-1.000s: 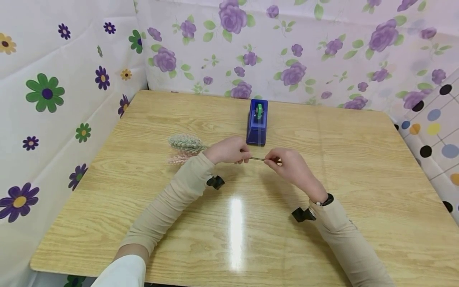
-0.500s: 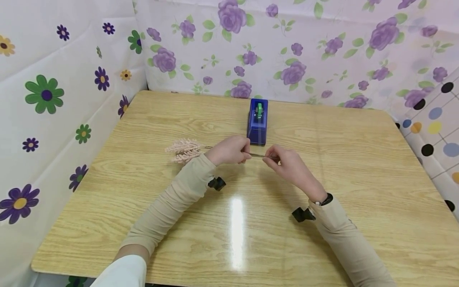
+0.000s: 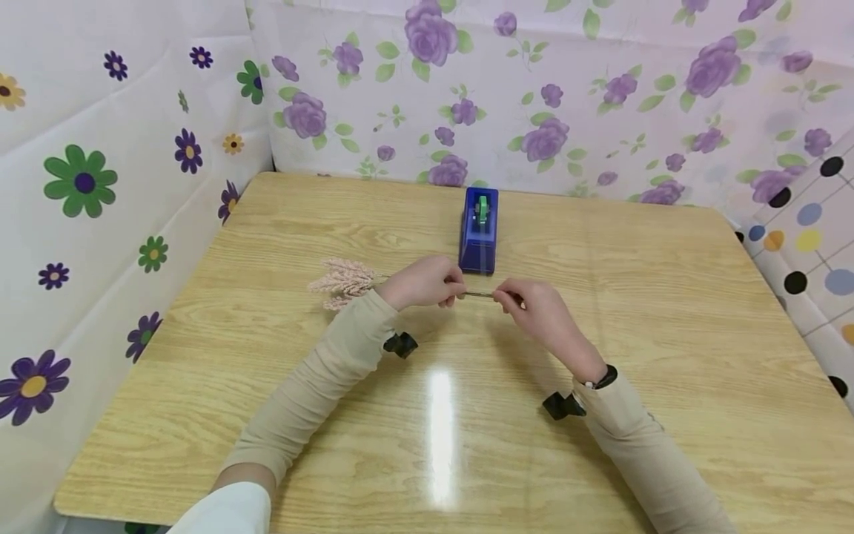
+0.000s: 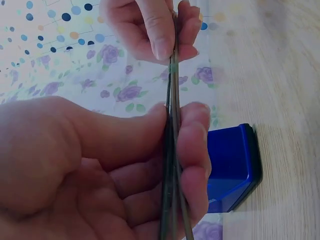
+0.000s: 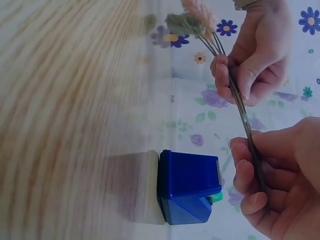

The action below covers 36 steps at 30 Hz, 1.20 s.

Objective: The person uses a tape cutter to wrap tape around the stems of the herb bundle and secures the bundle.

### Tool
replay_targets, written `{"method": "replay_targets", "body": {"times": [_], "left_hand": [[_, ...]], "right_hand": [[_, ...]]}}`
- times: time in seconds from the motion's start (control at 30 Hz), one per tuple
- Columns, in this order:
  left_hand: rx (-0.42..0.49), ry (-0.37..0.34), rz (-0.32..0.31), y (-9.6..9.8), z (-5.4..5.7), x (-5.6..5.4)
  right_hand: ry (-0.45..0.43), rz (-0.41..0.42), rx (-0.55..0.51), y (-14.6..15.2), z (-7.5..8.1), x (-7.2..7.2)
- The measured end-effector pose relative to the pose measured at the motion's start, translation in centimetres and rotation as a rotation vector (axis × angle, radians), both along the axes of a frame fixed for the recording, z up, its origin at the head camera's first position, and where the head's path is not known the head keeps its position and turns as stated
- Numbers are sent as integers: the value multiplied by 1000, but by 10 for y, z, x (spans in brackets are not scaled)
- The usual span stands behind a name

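A small bunch of flower stems with fluffy pink heads (image 3: 342, 279) lies across both hands. A grey-green head (image 5: 183, 25) shows beside the pink in the right wrist view. My left hand (image 3: 427, 282) pinches the bundled stems (image 4: 172, 112) between thumb and fingers, on the side of the heads. Toward the cut ends, my right hand (image 3: 539, 308) pinches the same stems with thumb and fingertips. Between the hands, a narrow band of greenish, shiny tape (image 4: 173, 68) wraps the stems. The stem ends are partly hidden by the right fingers.
A blue tape dispenser (image 3: 479, 233) with a green roll stands just beyond the hands on the wooden table (image 3: 654, 297). Flower-patterned cloth (image 3: 373, 89) hangs along the back and left edges. A black wrist camera (image 3: 400, 345) sits under the left wrist.
The bunch has turned about its stems: the grey-green head that lay on top a second ago is out of sight in the head view, and pink heads face up. Both hands stay nearly in place.
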State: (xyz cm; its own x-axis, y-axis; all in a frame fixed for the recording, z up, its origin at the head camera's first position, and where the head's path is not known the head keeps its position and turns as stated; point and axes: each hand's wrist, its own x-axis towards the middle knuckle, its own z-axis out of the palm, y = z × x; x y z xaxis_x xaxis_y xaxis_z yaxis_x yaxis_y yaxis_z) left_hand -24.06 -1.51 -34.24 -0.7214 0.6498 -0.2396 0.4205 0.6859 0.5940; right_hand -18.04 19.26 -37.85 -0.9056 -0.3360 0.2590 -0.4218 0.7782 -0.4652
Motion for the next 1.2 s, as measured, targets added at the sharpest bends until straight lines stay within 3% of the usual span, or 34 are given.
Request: {"method": "replay_targets", "body": {"times": [0.27,0.7,0.97,1.2], "left_hand": [[-43,102,14,5,-2,4],[-54,147,16,5,-9,6],[23,117,95,1,-6,7],[34,101,79,2,-4,5]], "right_hand": [[76,-34,-24,0,0,3],[86,-42,-34,-2,-2,1],[76,-57,-55,-2,-2,1],[86,-62,-40,-2,-4,0]]}}
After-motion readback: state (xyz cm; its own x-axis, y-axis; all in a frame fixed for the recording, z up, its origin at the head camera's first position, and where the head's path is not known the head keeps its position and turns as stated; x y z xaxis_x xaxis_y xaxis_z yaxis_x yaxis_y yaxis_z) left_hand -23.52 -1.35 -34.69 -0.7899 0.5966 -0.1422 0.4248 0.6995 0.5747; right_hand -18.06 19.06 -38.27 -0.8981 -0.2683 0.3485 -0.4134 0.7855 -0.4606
